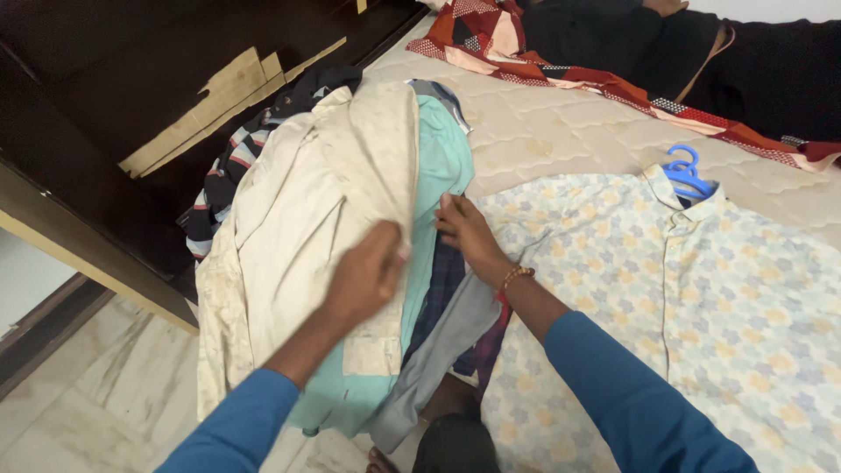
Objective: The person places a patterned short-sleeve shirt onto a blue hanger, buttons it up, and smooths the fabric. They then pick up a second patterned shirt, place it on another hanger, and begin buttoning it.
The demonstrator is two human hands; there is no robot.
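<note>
While the head camera looks down over the near edge of the mattress (561, 131), the left hand (366, 276) is pinched shut on a fold of the cream shirt (298, 219), thumb and fingers closed over the cloth. That shirt lies on top of a heap of clothes at the mattress's left edge, draped over a mint-green garment (442, 162), with a striped garment (229, 171) beneath it towards the dark wooden wardrobe (131, 96). The right hand (469, 236), a beaded bracelet (517, 276) at its wrist, rests just beside the left with fingers loosely spread, touching the edge of the green garment and gripping nothing. To its right a pale floral shirt (701, 298) lies spread flat on the mattress, a blue hanger (686, 172) at its collar. At the far edge lie a red patterned cloth (526, 52) and dark clothing (753, 61).
</note>
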